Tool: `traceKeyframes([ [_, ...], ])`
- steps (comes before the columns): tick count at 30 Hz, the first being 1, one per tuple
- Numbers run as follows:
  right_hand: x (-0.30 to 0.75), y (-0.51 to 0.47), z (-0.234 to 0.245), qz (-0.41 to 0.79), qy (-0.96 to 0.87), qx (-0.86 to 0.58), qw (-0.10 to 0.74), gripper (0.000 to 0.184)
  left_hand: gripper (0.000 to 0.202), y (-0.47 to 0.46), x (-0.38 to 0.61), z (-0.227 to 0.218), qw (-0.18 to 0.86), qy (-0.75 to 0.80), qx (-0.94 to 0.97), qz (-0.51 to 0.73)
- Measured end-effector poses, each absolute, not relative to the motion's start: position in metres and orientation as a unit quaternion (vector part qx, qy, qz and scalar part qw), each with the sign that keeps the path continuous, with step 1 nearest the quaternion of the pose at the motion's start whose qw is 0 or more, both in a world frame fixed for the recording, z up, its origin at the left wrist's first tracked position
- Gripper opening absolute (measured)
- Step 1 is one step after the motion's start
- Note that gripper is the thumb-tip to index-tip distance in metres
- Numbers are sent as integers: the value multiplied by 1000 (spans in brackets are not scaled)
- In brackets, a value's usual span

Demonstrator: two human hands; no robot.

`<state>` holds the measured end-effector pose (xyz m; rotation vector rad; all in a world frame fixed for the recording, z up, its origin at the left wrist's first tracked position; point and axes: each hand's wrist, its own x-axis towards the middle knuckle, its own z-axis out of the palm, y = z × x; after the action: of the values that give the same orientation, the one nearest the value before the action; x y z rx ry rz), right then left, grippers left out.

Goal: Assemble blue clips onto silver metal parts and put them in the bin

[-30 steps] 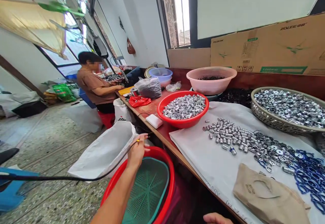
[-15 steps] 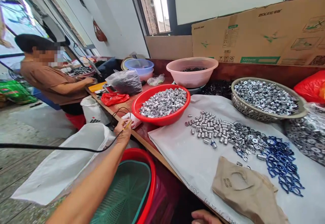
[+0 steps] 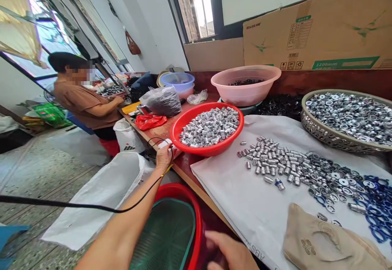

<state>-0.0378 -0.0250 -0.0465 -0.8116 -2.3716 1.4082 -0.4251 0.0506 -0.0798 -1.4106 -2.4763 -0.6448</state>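
From my station I see the left hand (image 3: 163,156) curled at the white block (image 3: 165,142) on the table (image 3: 185,163) edge, just beside the red basin (image 3: 211,151), but cannot tell whether its fingers pinch it or which way its long axis lies. The black cable (image 3: 92,207) runs rightward, then climbs over my forearm toward that hand. My blurred right hand (image 3: 228,251) hangs with fingers apart.

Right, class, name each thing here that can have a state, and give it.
Left hand: at the white box, grip unclear
Right hand: open, blurred
Black cable: crossing the left forearm
White sack: open-mouthed
Upper red basin: heaped with silver parts
Pink basin: part-filled with dark pieces
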Motion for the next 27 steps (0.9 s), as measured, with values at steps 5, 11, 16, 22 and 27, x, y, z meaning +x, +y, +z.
traceKeyframes([
  [5,-144,39,4,277,-940,-134,150,68,32,55,-427,-80,73,-819,-548,-155],
  [11,-193,81,-4,193,-976,-69,75,28,30,52,-450,-72,60,-796,-591,-117],
  [16,-205,87,-23,168,-980,-84,67,30,25,54,-461,-78,58,-808,-573,-126],
  [22,-230,95,-38,151,-986,-72,28,23,28,58,-488,-80,66,-854,-494,-150],
  [27,-231,93,-40,146,-986,-66,51,36,33,54,-511,-86,84,-893,-400,-187],
])
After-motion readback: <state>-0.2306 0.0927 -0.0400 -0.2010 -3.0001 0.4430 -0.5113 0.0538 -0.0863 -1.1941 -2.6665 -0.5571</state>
